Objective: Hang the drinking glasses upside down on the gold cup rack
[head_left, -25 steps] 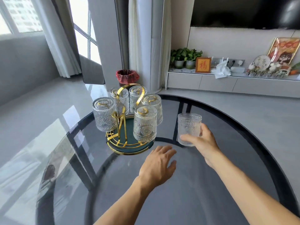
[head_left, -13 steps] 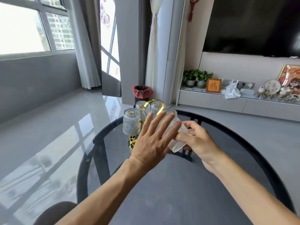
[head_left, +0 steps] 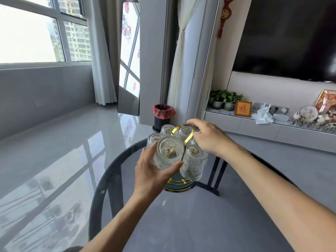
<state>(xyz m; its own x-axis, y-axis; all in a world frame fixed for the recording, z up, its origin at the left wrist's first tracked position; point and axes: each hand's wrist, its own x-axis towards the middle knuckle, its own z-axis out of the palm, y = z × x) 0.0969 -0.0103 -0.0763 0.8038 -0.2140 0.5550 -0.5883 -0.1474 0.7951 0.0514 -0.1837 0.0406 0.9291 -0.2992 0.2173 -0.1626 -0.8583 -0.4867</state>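
Note:
The gold cup rack [head_left: 189, 138] stands on its green round base [head_left: 177, 186] at the far side of a round dark glass table [head_left: 181, 224]. Several ribbed clear glasses hang on it upside down, one at the front right [head_left: 192, 164]. My left hand [head_left: 151, 175] is wrapped around another ribbed drinking glass [head_left: 170, 151], held upside down and tilted at the rack's front left, with a gold peg showing through its base. My right hand [head_left: 209, 137] reaches over the rack, its fingertips closed on the top of the gold loop handle.
A black bin with a red liner [head_left: 162, 115] stands on the floor just beyond the table. A standing mirror [head_left: 129, 70] leans at the back left. A low white cabinet [head_left: 272, 128] with plants and ornaments runs along the right wall under a TV.
The glass passed from my right hand to my left and went upside down onto the rack's front left. My right hand moved up onto the gold handle. The camera tilted up.

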